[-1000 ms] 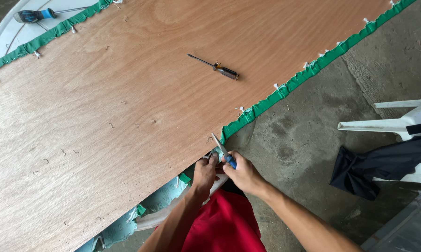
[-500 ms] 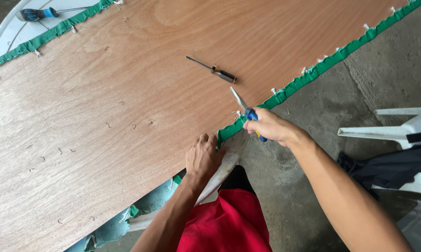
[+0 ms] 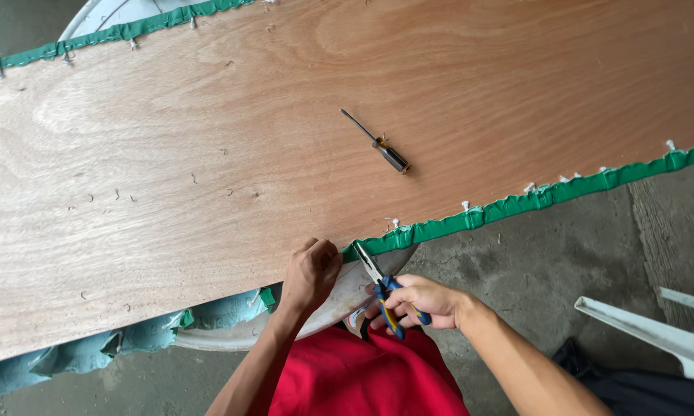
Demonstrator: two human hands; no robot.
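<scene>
A large plywood board (image 3: pixel 231 146) fills most of the head view, with green fabric (image 3: pixel 531 202) fastened along its near and far edges. My left hand (image 3: pixel 313 272) grips the board's near edge where the green fabric ends. My right hand (image 3: pixel 420 302) holds blue-and-yellow-handled pliers (image 3: pixel 379 283), whose jaws point up-left at the end of the green strip beside my left hand. A dark-handled screwdriver (image 3: pixel 377 142) lies loose on the board above them.
Small staples and white bits stick out along the green edge. Teal fabric (image 3: pixel 93 350) hangs under the board at lower left. A white plastic chair (image 3: pixel 655 327) and dark cloth stand at lower right on the concrete floor (image 3: pixel 547 270). My red clothing (image 3: pixel 347 377) shows below.
My right hand with the pliers went out to the right along the green edge, then came back down-left to the fabric's end beside my left hand, which stays on the board's edge.
</scene>
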